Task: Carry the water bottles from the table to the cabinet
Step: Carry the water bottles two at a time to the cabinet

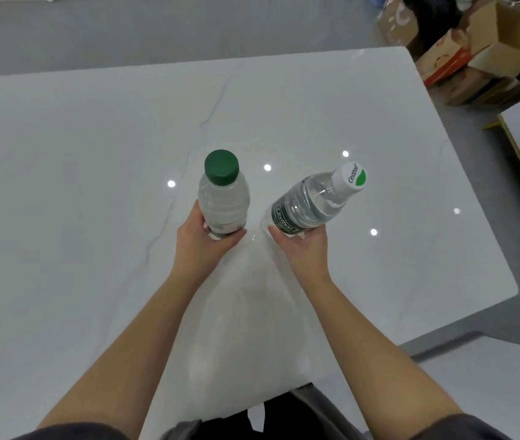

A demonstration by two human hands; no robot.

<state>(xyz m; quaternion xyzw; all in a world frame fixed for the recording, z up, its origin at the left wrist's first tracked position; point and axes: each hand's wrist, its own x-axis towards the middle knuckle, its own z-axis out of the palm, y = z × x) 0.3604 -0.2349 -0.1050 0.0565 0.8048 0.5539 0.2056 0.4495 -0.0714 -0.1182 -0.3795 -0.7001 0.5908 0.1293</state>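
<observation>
I had both water bottles above the middle of the bench [93,185]. The green-capped bottle [223,198] was upright at 12 o'clock. The white-capped bottle [312,201] was just beside it at 3 o'clock, apart from it and leaning with its cap toward 1 o'clock. I could not tell whether either base had cleared the surface.

My worry was the low grip. Each bottle was held near its base, so I judged that a quick turn could swing the heavy top over. The tilted one looked likelier to slide out of the fingers. The cardboard boxes [474,58] on the floor at 1 o'clock could catch a foot if the route went that way.

My left hand [203,246] was curled round the base of the green-capped bottle. My right hand [303,246] was wrapped under the white-capped bottle's label, and both forearms reached straight out.
</observation>
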